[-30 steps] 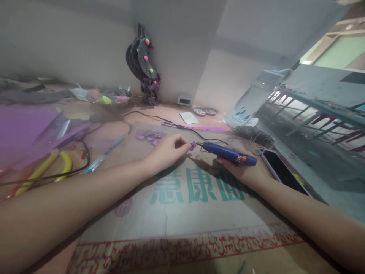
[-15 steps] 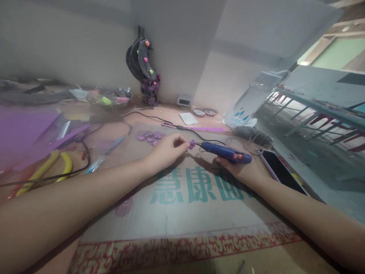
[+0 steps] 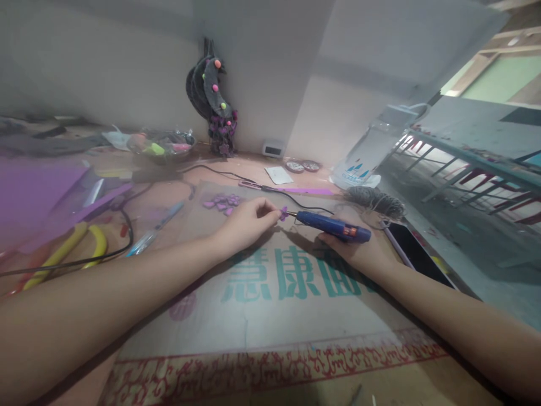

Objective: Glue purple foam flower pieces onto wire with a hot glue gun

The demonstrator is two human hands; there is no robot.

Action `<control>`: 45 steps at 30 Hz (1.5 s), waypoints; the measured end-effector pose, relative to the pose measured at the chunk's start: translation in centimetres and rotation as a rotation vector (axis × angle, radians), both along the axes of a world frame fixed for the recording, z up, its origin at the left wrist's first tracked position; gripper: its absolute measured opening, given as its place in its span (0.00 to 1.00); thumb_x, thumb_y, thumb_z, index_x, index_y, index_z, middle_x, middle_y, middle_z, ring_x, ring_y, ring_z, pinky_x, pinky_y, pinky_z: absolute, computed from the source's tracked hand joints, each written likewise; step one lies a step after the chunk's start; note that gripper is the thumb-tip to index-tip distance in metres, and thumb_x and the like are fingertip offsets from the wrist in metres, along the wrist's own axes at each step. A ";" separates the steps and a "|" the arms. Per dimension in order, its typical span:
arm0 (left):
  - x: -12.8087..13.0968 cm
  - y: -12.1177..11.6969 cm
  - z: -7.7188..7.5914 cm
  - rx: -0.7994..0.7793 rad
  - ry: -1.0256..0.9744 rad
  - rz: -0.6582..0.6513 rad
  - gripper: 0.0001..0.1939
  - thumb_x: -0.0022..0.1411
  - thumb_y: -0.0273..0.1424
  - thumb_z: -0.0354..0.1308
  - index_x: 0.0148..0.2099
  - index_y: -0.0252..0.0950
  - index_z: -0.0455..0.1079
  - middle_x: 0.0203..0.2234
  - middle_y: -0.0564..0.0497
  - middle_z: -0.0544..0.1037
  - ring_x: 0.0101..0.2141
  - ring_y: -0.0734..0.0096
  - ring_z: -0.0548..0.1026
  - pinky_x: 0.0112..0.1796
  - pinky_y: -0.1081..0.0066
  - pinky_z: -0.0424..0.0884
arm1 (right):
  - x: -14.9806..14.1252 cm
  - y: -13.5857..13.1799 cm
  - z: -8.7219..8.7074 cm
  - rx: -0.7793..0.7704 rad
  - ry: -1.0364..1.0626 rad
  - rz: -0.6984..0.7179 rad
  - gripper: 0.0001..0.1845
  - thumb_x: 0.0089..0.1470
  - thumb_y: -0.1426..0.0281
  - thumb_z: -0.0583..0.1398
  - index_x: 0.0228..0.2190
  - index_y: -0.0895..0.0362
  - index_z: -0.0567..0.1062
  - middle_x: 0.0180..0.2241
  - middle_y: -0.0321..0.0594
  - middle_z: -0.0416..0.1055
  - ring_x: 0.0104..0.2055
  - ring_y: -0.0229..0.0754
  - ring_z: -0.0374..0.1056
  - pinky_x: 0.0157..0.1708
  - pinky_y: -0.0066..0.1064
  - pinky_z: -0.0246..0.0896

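Observation:
My left hand [image 3: 251,223] pinches a small purple flower [image 3: 284,213] between thumb and fingertips. My right hand [image 3: 349,248] is wrapped round the blue glue gun [image 3: 332,225], whose metal tip points left and meets the flower, or comes very close to it. The fingers behind the gun's handle are partly hidden. Just beyond my left hand, several purple felt pieces [image 3: 222,202] lie in a small group on a printed sack [image 3: 270,321] with green characters and a red patterned border.
Yellow-handled pliers [image 3: 97,246], a pen [image 3: 156,228] and purple sheets [image 3: 42,192] lie at left. A black cord [image 3: 236,173] crosses the table. Grey yarn [image 3: 376,202], a phone [image 3: 416,256] and a clear bottle [image 3: 367,146] stand or lie right. A moon-shaped decoration [image 3: 215,96] hangs behind.
Both hands keep their hold on the flower and the glue gun. The gun has shifted very slightly left; everything else looks the same.

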State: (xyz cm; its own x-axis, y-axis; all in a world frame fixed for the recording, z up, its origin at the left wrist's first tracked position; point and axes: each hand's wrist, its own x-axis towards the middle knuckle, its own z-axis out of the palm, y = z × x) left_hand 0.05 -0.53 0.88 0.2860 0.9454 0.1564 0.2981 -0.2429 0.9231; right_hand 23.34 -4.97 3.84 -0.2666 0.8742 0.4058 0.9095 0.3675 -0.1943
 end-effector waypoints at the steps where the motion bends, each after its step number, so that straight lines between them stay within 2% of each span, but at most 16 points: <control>1: 0.0 0.0 0.0 0.000 0.001 -0.001 0.12 0.59 0.41 0.55 0.32 0.37 0.69 0.23 0.53 0.75 0.24 0.72 0.71 0.25 0.74 0.65 | -0.1 -0.1 0.1 -0.007 -0.005 0.004 0.05 0.50 0.66 0.62 0.27 0.55 0.74 0.25 0.38 0.72 0.27 0.43 0.68 0.27 0.32 0.62; 14: 0.0 -0.1 0.2 -0.013 0.007 -0.001 0.13 0.58 0.42 0.56 0.32 0.37 0.69 0.23 0.53 0.75 0.24 0.72 0.71 0.24 0.74 0.64 | -0.3 0.0 0.4 -0.045 -0.008 -0.015 0.05 0.51 0.66 0.62 0.27 0.55 0.74 0.25 0.38 0.72 0.29 0.43 0.69 0.29 0.33 0.65; 20: 0.0 0.0 0.1 -0.018 -0.002 -0.001 0.12 0.57 0.41 0.56 0.33 0.37 0.69 0.23 0.52 0.75 0.23 0.72 0.70 0.23 0.75 0.63 | -0.2 0.0 0.1 -0.008 0.023 -0.023 0.07 0.50 0.65 0.62 0.24 0.53 0.71 0.24 0.37 0.71 0.29 0.45 0.69 0.29 0.35 0.65; 27: 0.0 -0.1 0.2 -0.028 -0.004 -0.016 0.11 0.58 0.40 0.56 0.32 0.37 0.69 0.23 0.52 0.76 0.22 0.74 0.68 0.22 0.75 0.61 | 0.2 0.0 -0.6 0.027 0.055 -0.051 0.09 0.49 0.63 0.62 0.23 0.53 0.70 0.23 0.35 0.70 0.25 0.42 0.67 0.24 0.32 0.61; 38: 0.0 -0.1 0.3 -0.003 0.026 -0.036 0.11 0.59 0.40 0.56 0.32 0.36 0.69 0.22 0.53 0.75 0.22 0.74 0.70 0.23 0.75 0.63 | 0.5 0.2 -1.0 0.024 0.114 -0.024 0.09 0.51 0.63 0.62 0.25 0.54 0.70 0.24 0.35 0.70 0.26 0.41 0.67 0.27 0.31 0.61; 45: 0.0 -0.2 0.2 -0.019 0.007 -0.041 0.12 0.59 0.40 0.55 0.32 0.37 0.69 0.22 0.53 0.75 0.21 0.74 0.70 0.24 0.74 0.63 | 0.3 0.1 -0.6 0.007 0.095 -0.023 0.08 0.50 0.63 0.62 0.24 0.53 0.70 0.23 0.36 0.71 0.26 0.41 0.67 0.25 0.31 0.60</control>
State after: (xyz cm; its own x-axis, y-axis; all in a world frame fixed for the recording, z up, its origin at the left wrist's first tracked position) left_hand 0.07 -0.68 1.05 0.3257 0.9356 0.1362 0.2947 -0.2373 0.9257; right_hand 23.66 -4.91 3.25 -0.2067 0.8765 0.4348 0.8952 0.3488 -0.2775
